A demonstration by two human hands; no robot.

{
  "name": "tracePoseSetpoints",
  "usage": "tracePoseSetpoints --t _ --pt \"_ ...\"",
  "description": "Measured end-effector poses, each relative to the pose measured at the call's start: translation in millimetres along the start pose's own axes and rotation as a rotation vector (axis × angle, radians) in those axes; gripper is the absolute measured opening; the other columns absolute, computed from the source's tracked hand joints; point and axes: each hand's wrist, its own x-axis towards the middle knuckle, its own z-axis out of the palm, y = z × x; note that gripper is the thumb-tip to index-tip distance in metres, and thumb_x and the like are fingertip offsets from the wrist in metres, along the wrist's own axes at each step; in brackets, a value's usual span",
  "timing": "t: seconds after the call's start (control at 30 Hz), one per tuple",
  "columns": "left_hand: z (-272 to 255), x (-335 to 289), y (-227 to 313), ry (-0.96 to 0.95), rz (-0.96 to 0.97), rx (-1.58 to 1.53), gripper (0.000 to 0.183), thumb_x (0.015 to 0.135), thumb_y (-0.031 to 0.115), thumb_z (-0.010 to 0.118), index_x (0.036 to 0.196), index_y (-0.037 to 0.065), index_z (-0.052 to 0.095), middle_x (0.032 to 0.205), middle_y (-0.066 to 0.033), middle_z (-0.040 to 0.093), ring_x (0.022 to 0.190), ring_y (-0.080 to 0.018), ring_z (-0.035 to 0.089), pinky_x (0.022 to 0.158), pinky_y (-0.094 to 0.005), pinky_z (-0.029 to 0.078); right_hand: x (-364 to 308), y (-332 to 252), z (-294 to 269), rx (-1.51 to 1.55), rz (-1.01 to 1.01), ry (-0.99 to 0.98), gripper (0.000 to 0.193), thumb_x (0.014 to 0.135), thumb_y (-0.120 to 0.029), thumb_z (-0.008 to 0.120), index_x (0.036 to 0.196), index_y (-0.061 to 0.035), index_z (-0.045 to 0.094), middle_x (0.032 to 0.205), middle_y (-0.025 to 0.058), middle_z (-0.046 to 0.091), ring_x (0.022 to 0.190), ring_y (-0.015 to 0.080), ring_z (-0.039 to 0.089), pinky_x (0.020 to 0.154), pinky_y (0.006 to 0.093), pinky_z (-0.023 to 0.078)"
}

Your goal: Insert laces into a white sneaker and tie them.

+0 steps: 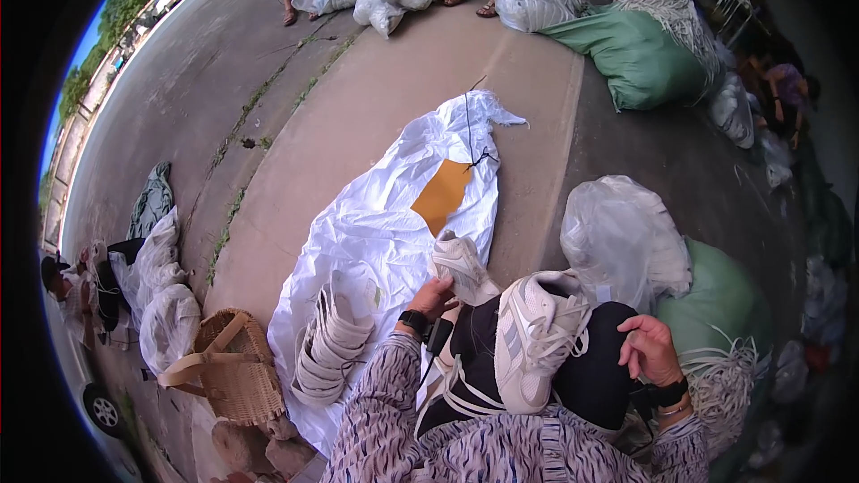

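My left hand [433, 297] is closed on the edge of a white and grey shoe upper [458, 265], which it holds out over the white sheet. Across my lap rests a white sneaker [535, 331] with a grey side stripe and loose laces [474, 401]; neither hand grips it. To its right, above my dark-clad knee, my right hand [651, 349] has its fingers curled in toward the thumb. Whatever they pinch, if anything, is too small to make out. A nested stack of white shoe uppers [331, 353] lies left of my left forearm.
A white woven sheet [358, 215] with an orange-brown piece [443, 197] covers the ground ahead. A wicker basket [234, 367] stands at left. Clear plastic bags [617, 233] and a green sack [716, 295] sit at right. Another sack [644, 49] and several people are farther off.
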Motion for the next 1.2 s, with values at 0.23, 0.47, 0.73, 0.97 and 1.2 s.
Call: tracePoseSetpoints --t 0.23,0.47,0.73,0.97,1.2 --pt "65.8 -106.3 102.2 -0.312 0.608 -0.275 0.05 0.089 0.032 0.053 0.132 0.01 0.041 0.133 -0.0045 0.047 0.127 -0.0212 0.038 0.107 -0.0456 0.024 19.1 2.2 17.3 -0.011 -0.038 -0.1 0.02 0.088 -0.012 0.051 0.102 0.0019 0.055 0.066 0.013 0.062 0.04 0.0101 0.053 0.035 0.0177 0.038" --pt "145.8 -189.6 105.4 -0.492 0.637 -0.253 0.047 0.09 0.016 0.051 0.134 0.007 0.035 0.132 -0.0067 0.048 0.121 -0.0223 0.047 0.103 -0.0415 0.035 32.7 3.4 35.1 -0.131 -0.068 -0.205 0.024 0.089 -0.014 0.052 0.107 0.001 0.055 0.072 0.0091 0.064 0.045 0.0087 0.056 0.037 0.0167 0.04" --pt "187.6 -187.4 80.4 -0.435 0.57 -0.213 0.046 0.086 0.011 0.055 0.129 0.005 0.039 0.123 -0.008 0.055 0.11 -0.0215 0.055 0.096 -0.0376 0.043 23.7 -1.8 53.5 -0.224 -0.248 -0.144 0.034 0.089 -0.016 0.053 0.12 -0.0013 0.05 0.086 0.0077 0.063 0.06 0.0099 0.059 0.046 0.0194 0.045" --pt "175.3 -242.2 123.7 -0.265 0.847 -0.525 0.041 0.092 0.007 0.043 0.133 0.009 0.039 0.128 -0.0072 0.052 0.117 -0.0221 0.05 0.101 -0.0435 0.038 33.1 -20.3 69.8 -0.467 -0.089 -0.122 0.041 0.09 -0.028 0.055 0.121 -0.0017 0.049 0.098 0.0051 0.06 0.083 0.0105 0.057 0.06 0.0242 0.049" --pt "190.1 -254.5 109.4 -0.475 0.929 -0.279 0.043 0.091 0.005 0.044 0.133 0.005 0.036 0.125 -0.0106 0.053 0.113 -0.0207 0.053 0.098 -0.0381 0.043 22.6 -33.1 106.4 -0.343 -0.654 -0.407 0.031 0.092 -0.018 0.051 0.119 -0.0018 0.051 0.098 0.0037 0.058 0.094 0.0104 0.059 0.075 0.025 0.05"
